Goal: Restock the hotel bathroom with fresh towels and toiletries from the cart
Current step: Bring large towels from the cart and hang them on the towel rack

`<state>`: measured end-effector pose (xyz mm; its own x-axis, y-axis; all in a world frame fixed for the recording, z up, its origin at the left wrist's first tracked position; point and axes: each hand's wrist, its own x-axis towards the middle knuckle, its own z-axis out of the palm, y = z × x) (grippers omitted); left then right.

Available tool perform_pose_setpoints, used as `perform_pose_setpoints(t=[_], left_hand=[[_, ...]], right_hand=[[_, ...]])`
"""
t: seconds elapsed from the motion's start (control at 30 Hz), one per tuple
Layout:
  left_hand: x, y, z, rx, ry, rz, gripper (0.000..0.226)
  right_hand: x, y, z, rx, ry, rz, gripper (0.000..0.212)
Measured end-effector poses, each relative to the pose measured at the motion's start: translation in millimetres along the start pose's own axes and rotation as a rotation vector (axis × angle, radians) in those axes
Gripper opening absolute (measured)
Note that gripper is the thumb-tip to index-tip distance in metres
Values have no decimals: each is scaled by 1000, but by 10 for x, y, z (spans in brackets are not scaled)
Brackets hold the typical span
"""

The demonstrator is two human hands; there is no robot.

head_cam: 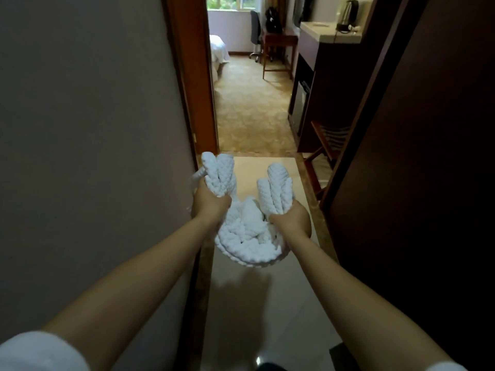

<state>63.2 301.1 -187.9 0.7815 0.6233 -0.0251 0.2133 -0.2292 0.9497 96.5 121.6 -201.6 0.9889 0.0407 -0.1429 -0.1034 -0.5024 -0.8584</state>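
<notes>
A white textured towel hangs bunched between my two hands, above the pale tiled floor of a narrow entry hall. My left hand grips one gathered end, which sticks up above the fist. My right hand grips the other gathered end in the same way. The middle of the towel sags in a loop below and between the fists. No cart and no toiletries are in view.
A grey wall runs close on my left, a dark wooden door on my right. Ahead lie carpet, a bed corner, a desk with chair, and a counter with a kettle. A luggage rack stands right.
</notes>
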Motion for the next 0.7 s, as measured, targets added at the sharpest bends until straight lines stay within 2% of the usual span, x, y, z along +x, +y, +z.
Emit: perform_pose_setpoints(t=[0.2, 0.4, 0.57, 0.7], left_hand=[[1320, 176, 402, 32, -64, 38, 76], [2652, 329, 1003, -3, -27, 9, 62], [3734, 631, 1452, 3, 63, -43, 58], [4530, 785, 1630, 1, 97, -44, 51]], right_hand=[[1264, -373, 253, -16, 23, 41, 38], [2804, -680, 442, -46, -18, 17, 26], [4112, -1066, 574, -72, -88, -50, 47], [4996, -1450, 735, -110, -138, -89, 42]])
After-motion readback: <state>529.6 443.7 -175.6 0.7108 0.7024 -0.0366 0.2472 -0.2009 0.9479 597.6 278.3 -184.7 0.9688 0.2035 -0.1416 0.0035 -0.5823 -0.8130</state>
